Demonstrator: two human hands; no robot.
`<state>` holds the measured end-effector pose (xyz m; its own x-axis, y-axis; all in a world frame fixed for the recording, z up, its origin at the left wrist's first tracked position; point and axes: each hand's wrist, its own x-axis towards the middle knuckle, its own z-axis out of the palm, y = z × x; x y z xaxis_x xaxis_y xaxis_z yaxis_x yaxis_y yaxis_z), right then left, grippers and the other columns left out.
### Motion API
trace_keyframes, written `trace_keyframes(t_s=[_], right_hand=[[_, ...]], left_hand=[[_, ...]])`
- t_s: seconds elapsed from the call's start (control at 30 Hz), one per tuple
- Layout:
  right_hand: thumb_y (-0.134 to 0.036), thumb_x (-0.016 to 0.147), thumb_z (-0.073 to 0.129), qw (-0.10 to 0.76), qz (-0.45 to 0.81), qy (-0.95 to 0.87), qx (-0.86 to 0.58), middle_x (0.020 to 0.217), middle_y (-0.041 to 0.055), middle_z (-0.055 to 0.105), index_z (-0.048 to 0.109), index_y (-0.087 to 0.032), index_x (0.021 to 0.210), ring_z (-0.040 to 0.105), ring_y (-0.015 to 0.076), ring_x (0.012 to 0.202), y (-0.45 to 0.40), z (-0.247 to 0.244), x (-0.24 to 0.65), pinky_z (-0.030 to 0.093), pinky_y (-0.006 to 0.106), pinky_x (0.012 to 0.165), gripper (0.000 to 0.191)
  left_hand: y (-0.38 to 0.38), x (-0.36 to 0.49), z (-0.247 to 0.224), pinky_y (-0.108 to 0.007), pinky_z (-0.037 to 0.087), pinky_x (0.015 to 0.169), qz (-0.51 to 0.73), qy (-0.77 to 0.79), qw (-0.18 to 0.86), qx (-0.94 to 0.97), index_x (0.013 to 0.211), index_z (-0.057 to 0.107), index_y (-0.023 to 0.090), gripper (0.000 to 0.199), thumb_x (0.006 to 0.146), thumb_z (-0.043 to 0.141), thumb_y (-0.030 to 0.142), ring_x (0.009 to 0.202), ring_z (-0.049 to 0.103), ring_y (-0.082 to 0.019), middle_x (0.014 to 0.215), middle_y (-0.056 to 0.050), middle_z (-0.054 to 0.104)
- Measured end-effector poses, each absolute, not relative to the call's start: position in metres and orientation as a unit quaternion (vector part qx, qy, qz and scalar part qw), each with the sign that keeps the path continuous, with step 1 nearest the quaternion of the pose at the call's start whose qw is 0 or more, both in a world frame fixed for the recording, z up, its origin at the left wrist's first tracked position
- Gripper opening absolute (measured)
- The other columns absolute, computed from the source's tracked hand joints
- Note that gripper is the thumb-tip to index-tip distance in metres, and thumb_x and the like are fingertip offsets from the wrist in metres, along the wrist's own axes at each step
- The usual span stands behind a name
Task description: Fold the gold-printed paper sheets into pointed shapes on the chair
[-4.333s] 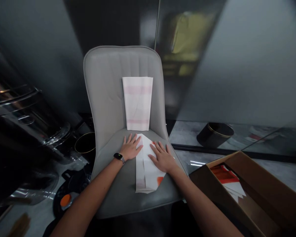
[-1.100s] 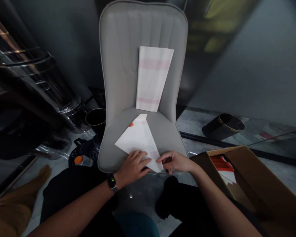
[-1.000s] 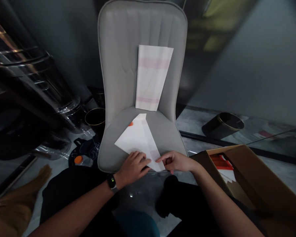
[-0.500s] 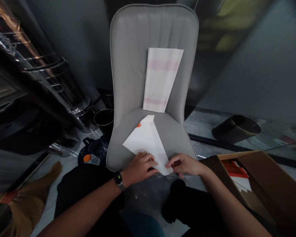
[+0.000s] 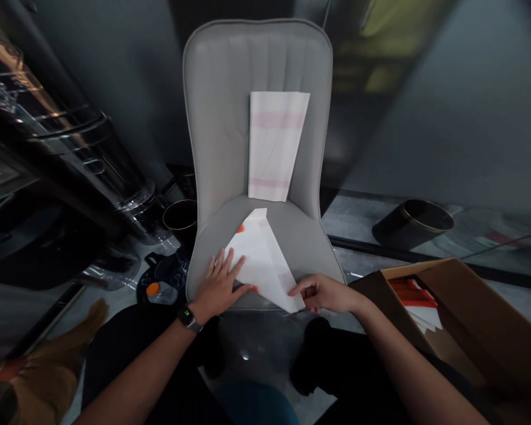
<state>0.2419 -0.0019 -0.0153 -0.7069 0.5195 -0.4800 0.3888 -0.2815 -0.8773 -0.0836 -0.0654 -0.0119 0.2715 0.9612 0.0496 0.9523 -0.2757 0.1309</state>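
Observation:
A partly folded white paper (image 5: 265, 254) with small orange patches lies on the seat of a grey chair (image 5: 221, 218). Fingers spread, my left hand (image 5: 221, 283) rests on the paper's left side. My right hand (image 5: 321, 293) pinches the paper's lower right corner near the front edge of the seat, thumb and fingers closed on it. Against the backrest leans a folded white paper (image 5: 277, 147) with pale pink bands, apart from both hands.
An open cardboard box (image 5: 464, 319) with orange and white papers (image 5: 418, 304) stands at the right. A bottle with an orange cap (image 5: 154, 290) is left of the chair, near a black bin (image 5: 180, 218). A mirrored wall reflects another bin (image 5: 413, 224).
My left hand has left the paper's lower corner, moved left and spread its fingers over the left part. My right hand keeps its pinch. The view has shifted slightly.

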Motion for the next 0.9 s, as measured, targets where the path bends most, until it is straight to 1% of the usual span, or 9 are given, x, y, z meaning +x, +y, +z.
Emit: trace_keyframes(t_s=[0.1,0.27,0.4,0.5,0.57,0.63,0.73,0.8,0.9], right_hand=[[-0.028,0.068,0.079,0.057,0.695,-0.604,-0.385,0.060,-0.0037,0.065,0.080,-0.019,0.099,0.059,0.0091,0.049,-0.002,-0.019,0.243,0.049,0.020,0.047,0.032],[-0.032,0.069,0.082,0.069,0.684,-0.612,-0.392,0.060,-0.0023,0.066,0.081,-0.018,0.092,0.059,0.0093,0.049,-0.001,-0.022,0.245,0.050,0.021,0.047,0.027],[-0.043,0.069,0.085,0.077,0.685,-0.617,-0.379,0.068,0.0007,0.070,0.080,-0.017,0.091,0.059,0.0087,0.048,-0.002,-0.020,0.246,0.050,0.022,0.047,0.035],[-0.049,0.068,0.086,0.082,0.686,-0.612,-0.385,0.067,0.0003,0.070,0.080,-0.016,0.091,0.058,0.0088,0.047,-0.002,-0.018,0.245,0.049,0.022,0.047,0.041],[-0.050,0.067,0.086,0.082,0.688,-0.604,-0.393,0.063,-0.0011,0.069,0.079,-0.016,0.090,0.058,0.0091,0.046,-0.002,-0.017,0.244,0.049,0.022,0.047,0.042],[-0.049,0.066,0.087,0.075,0.694,-0.598,-0.395,0.063,-0.0016,0.069,0.078,-0.016,0.090,0.058,0.0091,0.046,0.000,-0.015,0.243,0.049,0.022,0.047,0.042],[-0.047,0.065,0.088,0.054,0.703,-0.596,-0.384,0.061,-0.0021,0.069,0.078,-0.016,0.089,0.058,0.0086,0.045,0.003,-0.012,0.242,0.047,0.021,0.046,0.040],[-0.045,0.065,0.089,0.041,0.709,-0.596,-0.375,0.060,-0.0023,0.069,0.078,-0.016,0.087,0.059,0.0086,0.046,0.005,-0.010,0.243,0.047,0.020,0.047,0.038],[-0.045,0.066,0.089,0.043,0.717,-0.591,-0.368,0.061,-0.0028,0.069,0.077,-0.017,0.086,0.059,0.0088,0.047,0.007,-0.010,0.244,0.049,0.021,0.048,0.037]], left_hand=[[-0.066,-0.086,-0.012,-0.065,0.022,0.122,0.071,0.595,0.031,0.800,0.162,0.031,0.026,0.081,0.097,0.039,0.074,0.156,0.015,-0.042,0.170,-0.016,0.018],[-0.067,-0.082,-0.011,-0.070,0.022,0.119,0.094,0.591,0.028,0.801,0.158,0.038,0.036,0.066,0.099,0.047,0.065,0.155,0.013,-0.047,0.172,-0.011,0.015],[-0.068,-0.080,-0.009,-0.075,0.017,0.117,0.085,0.596,0.025,0.798,0.158,0.039,0.036,0.069,0.097,0.051,0.066,0.154,0.016,-0.049,0.171,-0.012,0.019],[-0.069,-0.079,-0.005,-0.076,0.014,0.118,0.075,0.599,0.015,0.797,0.158,0.040,0.032,0.070,0.097,0.051,0.065,0.154,0.014,-0.050,0.171,-0.015,0.018],[-0.069,-0.076,-0.002,-0.074,0.013,0.119,0.076,0.590,0.015,0.804,0.158,0.041,0.027,0.070,0.098,0.053,0.061,0.155,0.012,-0.049,0.170,-0.016,0.019],[-0.069,-0.069,0.002,-0.068,0.015,0.122,0.081,0.558,0.033,0.825,0.156,0.043,0.024,0.061,0.102,0.051,0.051,0.156,0.011,-0.043,0.170,-0.014,0.022],[-0.069,-0.053,0.005,-0.060,0.023,0.124,0.099,0.513,0.085,0.848,0.152,0.049,0.027,0.046,0.108,0.041,0.037,0.157,0.018,-0.034,0.169,-0.008,0.027],[-0.071,-0.043,0.003,-0.063,0.026,0.122,0.108,0.512,0.100,0.846,0.150,0.051,0.031,0.043,0.109,0.038,0.034,0.156,0.021,-0.034,0.167,-0.007,0.032],[-0.073,-0.036,-0.001,-0.074,0.022,0.118,0.095,0.500,0.083,0.857,0.151,0.049,0.038,0.044,0.107,0.045,0.036,0.156,0.016,-0.042,0.167,-0.008,0.032]])
